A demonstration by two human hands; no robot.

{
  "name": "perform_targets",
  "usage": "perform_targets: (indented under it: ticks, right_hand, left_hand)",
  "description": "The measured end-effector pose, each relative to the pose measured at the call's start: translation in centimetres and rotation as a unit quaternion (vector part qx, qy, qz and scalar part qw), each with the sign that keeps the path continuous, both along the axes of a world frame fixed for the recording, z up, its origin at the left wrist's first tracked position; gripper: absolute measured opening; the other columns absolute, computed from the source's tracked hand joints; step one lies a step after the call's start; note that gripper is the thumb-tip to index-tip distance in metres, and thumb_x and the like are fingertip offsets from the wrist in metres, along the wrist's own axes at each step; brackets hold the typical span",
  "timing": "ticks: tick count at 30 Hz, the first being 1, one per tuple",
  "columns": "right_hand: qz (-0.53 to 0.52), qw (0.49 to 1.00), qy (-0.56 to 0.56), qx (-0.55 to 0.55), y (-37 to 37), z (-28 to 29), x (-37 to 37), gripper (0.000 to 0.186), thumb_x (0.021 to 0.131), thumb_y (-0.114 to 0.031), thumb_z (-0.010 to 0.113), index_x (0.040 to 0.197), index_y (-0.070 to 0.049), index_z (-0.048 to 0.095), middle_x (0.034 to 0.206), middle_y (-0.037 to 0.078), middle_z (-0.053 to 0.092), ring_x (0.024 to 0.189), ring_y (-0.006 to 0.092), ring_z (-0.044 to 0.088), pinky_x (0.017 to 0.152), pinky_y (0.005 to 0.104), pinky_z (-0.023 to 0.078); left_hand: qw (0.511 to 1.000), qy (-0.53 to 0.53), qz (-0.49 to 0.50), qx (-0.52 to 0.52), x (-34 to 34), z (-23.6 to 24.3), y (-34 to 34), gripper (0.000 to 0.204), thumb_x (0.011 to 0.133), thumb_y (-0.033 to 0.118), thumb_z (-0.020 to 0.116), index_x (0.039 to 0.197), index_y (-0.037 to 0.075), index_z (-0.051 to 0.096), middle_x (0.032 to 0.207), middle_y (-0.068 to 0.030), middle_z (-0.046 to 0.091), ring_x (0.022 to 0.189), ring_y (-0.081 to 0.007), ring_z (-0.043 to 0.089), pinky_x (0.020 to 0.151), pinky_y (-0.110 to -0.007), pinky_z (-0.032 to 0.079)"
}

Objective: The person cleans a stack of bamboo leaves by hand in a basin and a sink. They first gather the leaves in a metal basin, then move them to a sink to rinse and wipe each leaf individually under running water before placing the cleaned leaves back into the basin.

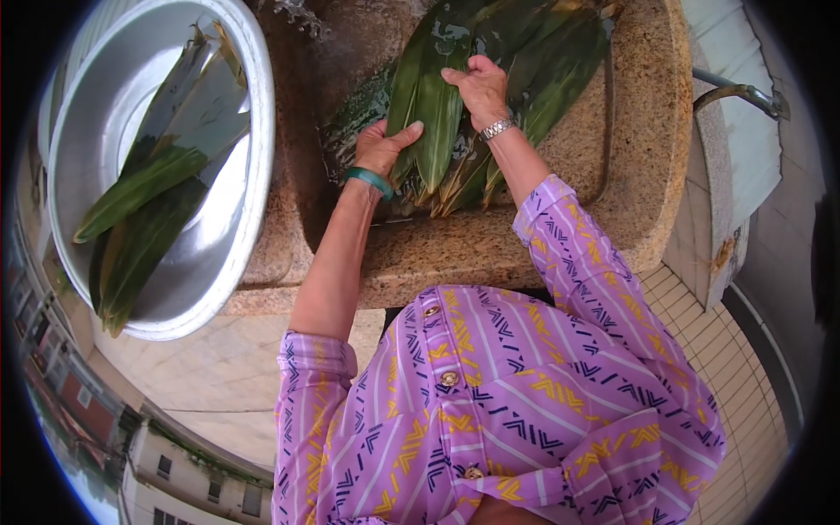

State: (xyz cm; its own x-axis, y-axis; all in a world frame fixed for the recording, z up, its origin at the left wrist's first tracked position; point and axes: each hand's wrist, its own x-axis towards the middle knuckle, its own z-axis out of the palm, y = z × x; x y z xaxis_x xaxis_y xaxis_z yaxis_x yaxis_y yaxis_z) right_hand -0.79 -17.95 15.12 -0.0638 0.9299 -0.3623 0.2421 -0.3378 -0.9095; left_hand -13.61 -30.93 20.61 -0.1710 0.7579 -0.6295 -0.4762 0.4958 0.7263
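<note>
Here, a bundle of long green leaves [455,96] lies fanned in a shallow stone sink [639,157], wet, tips pointing away from the person. Left hand [382,147] grips the near ends, thumb hooked over one leaf, fingers curled under; green bangle at the wrist. Right hand [478,86] rests flat on top of the bundle, fingers spread and pressing down, nothing closed in it; metal watch band at the wrist. Water splashes at the sink's far left corner. Left of the sink, a wide metal basin [254,175] sits partly on the stone edge, holding more green leaves [149,192] laid lengthwise. Curved metal pipe [744,92] to the right
</note>
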Motion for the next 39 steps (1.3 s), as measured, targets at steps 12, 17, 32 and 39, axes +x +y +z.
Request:
perform_targets:
  ticks: [12,17,32,39]
  right_hand:
    - [-0.112,0.99,0.047,-0.069,1.6,-0.5,5.2,0.033,0.07,-0.013,0.071,0.057,-0.007,0.042,0.059,-0.003,0.041,0.056,0.0083,0.035,0.052,0.0243,0.033]
    - [-0.099,0.977,0.13,-0.133,1.9,0.5,4.3,0.026,0.066,-0.006,0.072,0.066,-0.002,0.047,0.06,-0.001,0.046,0.058,0.0124,0.047,0.055,0.0279,0.042]
    - [-0.042,0.989,0.127,-0.059,-2.4,2.1,-2.2,0.026,0.067,-0.013,0.075,0.078,0.002,0.057,0.075,0.003,0.061,0.065,0.0088,0.051,0.063,0.0236,0.042]
    - [0.053,0.963,0.16,-0.212,-0.8,2.1,2.2,0.027,0.077,-0.027,0.066,0.085,-0.004,0.053,0.073,0.003,0.058,0.056,0.0095,0.052,0.049,0.0249,0.043]
  left_hand:
    - [0.992,-0.006,0.011,-0.124,-0.9,-0.6,-0.8,0.026,0.079,0.017,0.059,0.101,0.007,0.051,0.094,-0.0051,0.054,0.081,-0.0171,0.054,0.075,-0.033,0.047]
    - [0.993,-0.117,0.032,-0.003,-1.1,-2.0,-1.2,0.015,0.079,-0.002,0.051,0.089,0.0,0.062,0.081,-0.0079,0.064,0.07,-0.0158,0.06,0.066,-0.032,0.051]
    - [0.998,0.066,0.003,0.021,1.0,0.9,-1.0,0.013,0.082,0.015,0.058,0.089,0.005,0.059,0.082,-0.0003,0.058,0.067,-0.008,0.051,0.06,-0.024,0.044]
    - [0.995,0.014,0.102,0.019,1.3,0.4,-0.1,0.013,0.083,0.014,0.058,0.082,0.002,0.063,0.075,-0.0021,0.063,0.06,-0.0089,0.053,0.053,-0.027,0.043]
